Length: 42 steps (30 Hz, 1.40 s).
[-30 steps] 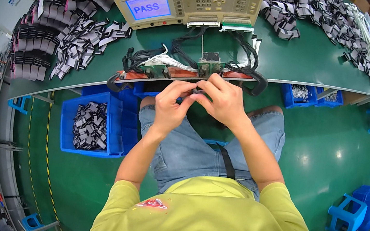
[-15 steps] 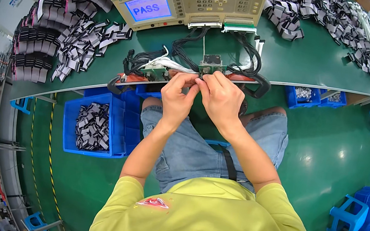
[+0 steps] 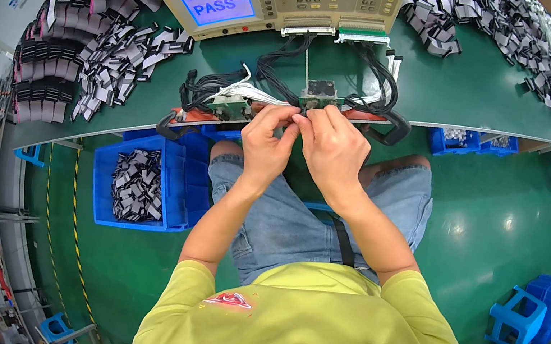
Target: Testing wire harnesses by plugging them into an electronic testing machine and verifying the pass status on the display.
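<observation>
My left hand (image 3: 268, 143) and my right hand (image 3: 332, 150) meet at the front edge of the green table (image 3: 449, 92). The fingers of both are pinched together, and whatever lies between them is hidden. Just beyond the fingertips stands a small test fixture with a dark top (image 3: 320, 89). Bundles of black wires (image 3: 279, 74) run from it and its neighbours up to a beige cable tester (image 3: 304, 2) with a lit blue screen (image 3: 218, 2). To the left of my left hand is a green circuit board (image 3: 228, 109) with white wires (image 3: 256, 93).
Short grey ribbon cables with black connectors (image 3: 115, 65) pile up on the left, beside stacked bundles (image 3: 48, 72). Another cable heap (image 3: 433, 34) lies at the back right. A blue bin (image 3: 99, 179) of cables stands below the table. Black clamps (image 3: 393, 130) grip the table edge.
The view has shifted slightly. Both hands stay pinched together at the fixture, with hardly any movement of the fingers.
</observation>
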Motion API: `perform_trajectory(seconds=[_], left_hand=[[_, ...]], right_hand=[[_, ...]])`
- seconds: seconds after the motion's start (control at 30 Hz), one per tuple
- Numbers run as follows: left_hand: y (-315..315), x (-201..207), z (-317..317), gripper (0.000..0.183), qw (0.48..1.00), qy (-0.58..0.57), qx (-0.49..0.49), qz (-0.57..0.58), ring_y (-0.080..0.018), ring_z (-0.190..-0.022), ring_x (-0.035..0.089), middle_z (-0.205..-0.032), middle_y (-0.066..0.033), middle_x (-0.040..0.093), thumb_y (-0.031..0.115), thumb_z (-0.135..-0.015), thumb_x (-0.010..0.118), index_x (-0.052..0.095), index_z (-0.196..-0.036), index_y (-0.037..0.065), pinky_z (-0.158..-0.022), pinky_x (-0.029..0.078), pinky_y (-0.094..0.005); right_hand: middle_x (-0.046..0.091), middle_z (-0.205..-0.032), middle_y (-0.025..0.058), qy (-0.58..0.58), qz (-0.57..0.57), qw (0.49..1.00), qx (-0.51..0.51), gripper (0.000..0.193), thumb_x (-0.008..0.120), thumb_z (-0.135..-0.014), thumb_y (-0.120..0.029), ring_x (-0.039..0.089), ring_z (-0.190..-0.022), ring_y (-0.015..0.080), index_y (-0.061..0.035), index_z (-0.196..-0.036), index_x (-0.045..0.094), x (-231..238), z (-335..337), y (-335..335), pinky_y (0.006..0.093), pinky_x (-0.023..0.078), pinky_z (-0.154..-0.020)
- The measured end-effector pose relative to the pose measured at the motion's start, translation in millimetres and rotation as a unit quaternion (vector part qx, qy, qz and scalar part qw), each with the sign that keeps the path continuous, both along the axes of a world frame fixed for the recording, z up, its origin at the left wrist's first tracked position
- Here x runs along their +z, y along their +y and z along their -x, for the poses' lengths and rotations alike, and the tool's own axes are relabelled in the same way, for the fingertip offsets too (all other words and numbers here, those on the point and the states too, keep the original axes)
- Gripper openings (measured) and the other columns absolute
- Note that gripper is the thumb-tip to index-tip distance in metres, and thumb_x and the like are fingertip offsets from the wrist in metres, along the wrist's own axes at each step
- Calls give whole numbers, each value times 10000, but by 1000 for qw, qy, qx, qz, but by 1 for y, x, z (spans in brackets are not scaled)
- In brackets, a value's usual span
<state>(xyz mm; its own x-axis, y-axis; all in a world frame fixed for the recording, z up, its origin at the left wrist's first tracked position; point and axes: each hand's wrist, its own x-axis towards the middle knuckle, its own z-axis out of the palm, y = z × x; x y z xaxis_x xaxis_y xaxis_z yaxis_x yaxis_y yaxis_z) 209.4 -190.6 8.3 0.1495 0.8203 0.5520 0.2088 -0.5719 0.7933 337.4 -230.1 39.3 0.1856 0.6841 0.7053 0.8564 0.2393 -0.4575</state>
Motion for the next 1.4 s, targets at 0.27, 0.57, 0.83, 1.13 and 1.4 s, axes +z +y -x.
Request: perform_trajectory(seconds=[0.27,0.57,0.83,1.13,1.4], left_hand=[[-6,-6,-14,234,997,6,80,5,-266,-832,732,-978,-145,716,-81,-873,728,687,-1092,-10,-746,594,-342],[5,64,60,174,973,130,58,-181,-218,-879,754,-967,-116,742,-36,-876,773,712,-1038,-27,-752,593,-330],[189,21,244,292,876,361,302,-109,-429,-1117,652,-1156,-233,706,123,-963,684,658,-1234,17,-951,521,-508],[194,-5,251,364,865,385,300,-119,-376,-1161,600,-1148,-154,670,194,-951,710,676,-1299,91,-997,469,-486],[178,10,248,247,935,254,210,-134,-268,-835,664,-924,-117,676,66,-878,773,720,-1116,27,-751,524,-349]], right_hand=[[637,-753,59,24,-21,999,-29,216,822,-852,-202,651,-636,304,-98,-808,638,1,9,4,405,494,-543],[674,-834,40,-11,-5,999,36,247,874,-829,-205,663,-623,238,-62,-917,693,5,-13,-8,343,523,-555],[669,-1018,61,6,15,996,83,234,828,-882,-208,687,-668,270,-53,-973,678,2,-19,-18,360,545,-561],[669,-974,70,-5,32,994,105,217,824,-882,-151,651,-638,282,-37,-902,641,-3,-23,-13,380,516,-542],[659,-953,73,1,37,992,121,211,813,-892,-142,647,-638,294,-38,-899,629,-1,-22,-12,386,511,-543]])
